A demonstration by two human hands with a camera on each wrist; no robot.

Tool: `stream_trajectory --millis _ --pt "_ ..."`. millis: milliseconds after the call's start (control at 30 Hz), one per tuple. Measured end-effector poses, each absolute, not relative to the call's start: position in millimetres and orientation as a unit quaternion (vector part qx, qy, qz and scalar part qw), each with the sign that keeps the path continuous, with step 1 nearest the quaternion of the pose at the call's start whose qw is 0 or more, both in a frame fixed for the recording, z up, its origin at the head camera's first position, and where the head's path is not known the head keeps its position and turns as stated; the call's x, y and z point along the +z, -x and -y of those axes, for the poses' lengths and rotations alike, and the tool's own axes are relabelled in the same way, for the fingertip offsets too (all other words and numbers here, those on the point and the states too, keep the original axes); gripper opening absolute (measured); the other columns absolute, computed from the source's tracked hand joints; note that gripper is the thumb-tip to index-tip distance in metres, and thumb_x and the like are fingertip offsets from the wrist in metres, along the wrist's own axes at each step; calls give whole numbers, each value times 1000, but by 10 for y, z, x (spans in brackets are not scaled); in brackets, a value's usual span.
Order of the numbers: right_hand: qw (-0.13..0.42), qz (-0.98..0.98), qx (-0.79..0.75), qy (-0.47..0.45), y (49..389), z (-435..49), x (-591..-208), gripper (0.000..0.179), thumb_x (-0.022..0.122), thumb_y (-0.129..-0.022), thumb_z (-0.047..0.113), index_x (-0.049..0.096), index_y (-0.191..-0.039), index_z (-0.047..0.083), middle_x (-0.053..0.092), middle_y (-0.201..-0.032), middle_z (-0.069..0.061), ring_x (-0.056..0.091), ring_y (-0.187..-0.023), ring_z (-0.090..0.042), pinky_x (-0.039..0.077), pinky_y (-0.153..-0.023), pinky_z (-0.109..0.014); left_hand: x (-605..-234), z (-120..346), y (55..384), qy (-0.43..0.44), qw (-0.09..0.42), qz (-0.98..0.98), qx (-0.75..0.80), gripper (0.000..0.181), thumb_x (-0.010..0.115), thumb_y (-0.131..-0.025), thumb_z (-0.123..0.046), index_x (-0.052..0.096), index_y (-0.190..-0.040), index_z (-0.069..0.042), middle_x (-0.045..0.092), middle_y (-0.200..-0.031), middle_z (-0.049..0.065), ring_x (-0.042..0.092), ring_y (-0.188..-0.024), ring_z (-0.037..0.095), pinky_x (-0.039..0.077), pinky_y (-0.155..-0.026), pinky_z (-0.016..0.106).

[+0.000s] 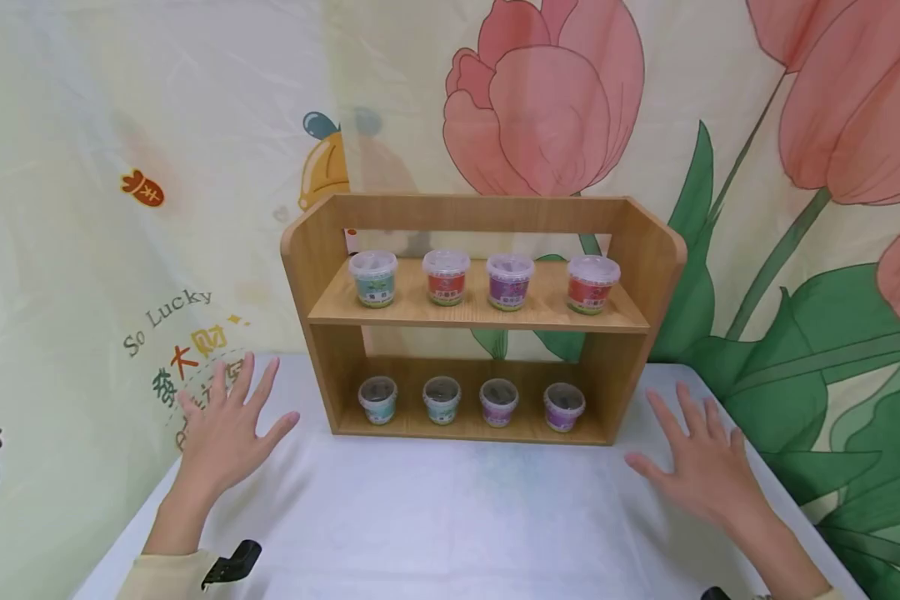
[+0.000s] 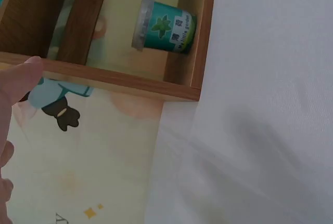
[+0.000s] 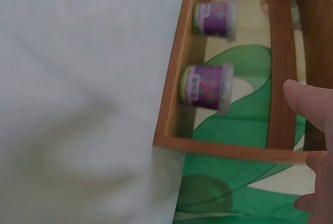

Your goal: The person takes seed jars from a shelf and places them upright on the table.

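A two-tier wooden shelf point(image 1: 480, 327) stands at the back of the table, holding several small lidded plastic cups. On its upper tier, a teal cup point(image 1: 376, 288), a red cup point(image 1: 446, 287), a purple cup point(image 1: 509, 292) and another red cup point(image 1: 591, 293) form a row. The lower tier bears two teal cups at the left, one of them a cup point(image 2: 169, 29) with a leaf picture, and two purple cups, including the rightmost cup point(image 1: 563, 415). My left hand point(image 1: 225, 437), fingers spread, hovers left of the shelf. Opposite it, my right hand point(image 1: 701, 467) is likewise spread, holding nothing.
A white cloth covers the table point(image 1: 450, 517) in front of the shelf. Behind hangs a printed cloth backdrop point(image 1: 225, 125) with large pink tulips and green leaves. Black straps point(image 1: 232, 562) show at the wrists.
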State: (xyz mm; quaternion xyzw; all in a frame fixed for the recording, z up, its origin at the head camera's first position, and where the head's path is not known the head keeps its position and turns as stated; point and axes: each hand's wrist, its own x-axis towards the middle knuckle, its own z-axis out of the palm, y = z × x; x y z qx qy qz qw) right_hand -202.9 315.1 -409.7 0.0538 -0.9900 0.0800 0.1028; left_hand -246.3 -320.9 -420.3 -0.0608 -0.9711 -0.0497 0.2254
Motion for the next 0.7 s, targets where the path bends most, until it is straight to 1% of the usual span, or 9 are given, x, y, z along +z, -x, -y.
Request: stream_trajectory --millis 67,133,233,300,367,433,533,600,700 --pt "109 987 94 -70 2015 -3088 -4063 102 61 -96 73 22 -170 15 13 -171 -34 23 -146 -68 29 -101 -92 -4178 3175 2482 60 235 968 -63 98 62 -98 -64 10 -173 -28 12 -176 22 -4 -159 57 -8 -109 93" --pt "108 984 113 -84 2004 -3009 -4030 101 65 -96 70 23 -170 16 17 -169 -35 30 -142 -67 40 -95 -89 -4162 3144 2499 61 244 964 -84 98 66 -98 -59 11 -173 -28 16 -175 25 3 -157 62 -2 -108 94" --pt "90 975 176 -103 1994 -2865 -3972 98 67 -97 65 22 -171 19 20 -169 -35 35 -142 -65 47 -89 -86 -4156 3091 2519 64 249 957 -132 98 70 -98 -52 12 -173 -26 20 -173 28 12 -154 64 8 -110 93" --pt "72 964 226 -118 2004 -2767 -3931 94 67 -99 62 22 -171 19 22 -169 -33 34 -144 -63 48 -91 -85 -4169 3047 2545 64 242 952 -174 98 72 -99 -46 11 -173 -26 21 -173 28 18 -155 61 16 -111 91" --pt "49 948 284 -134 2029 -2668 -3893 90 66 -101 58 24 -170 19 24 -170 -29 34 -147 -59 50 -94 -81 -4195 2997 2576 64 232 947 -211 98 73 -99 -41 11 -173 -26 22 -173 26 22 -155 57 23 -112 87" --pt "23 930 336 -149 2067 -2565 -3862 85 65 -103 54 26 -169 17 28 -169 -27 37 -148 -55 55 -98 -73 -4221 2949 2612 63 224 942 -243 98 74 -100 -36 11 -173 -26 23 -173 24 26 -156 53 29 -113 83" --pt "-18 897 408 -170 2121 -2393 -3828 78 65 -105 46 28 -168 17 31 -168 -23 40 -147 -52 59 -102 -59 -4250 2883 2662 70 222 931 -282 97 76 -99 -28 13 -173 -24 29 -171 25 32 -153 52 34 -115 78" --pt "-38 878 439 -185 2152 -2262 -3801 75 65 -106 42 30 -167 18 32 -168 -21 42 -147 -52 58 -105 -53 -4251 2840 2690 77 221 921 -312 95 76 -99 -21 15 -173 -23 32 -169 26 38 -149 54 37 -114 76" --pt "-55 857 466 -215 2221 -2039 -3739 71 65 -107 38 32 -167 19 31 -170 -18 41 -150 -49 53 -112 -53 -4257 2783 2727 84 218 904 -359 94 74 -99 -13 17 -172 -25 36 -167 27 45 -145 54 43 -111 75"
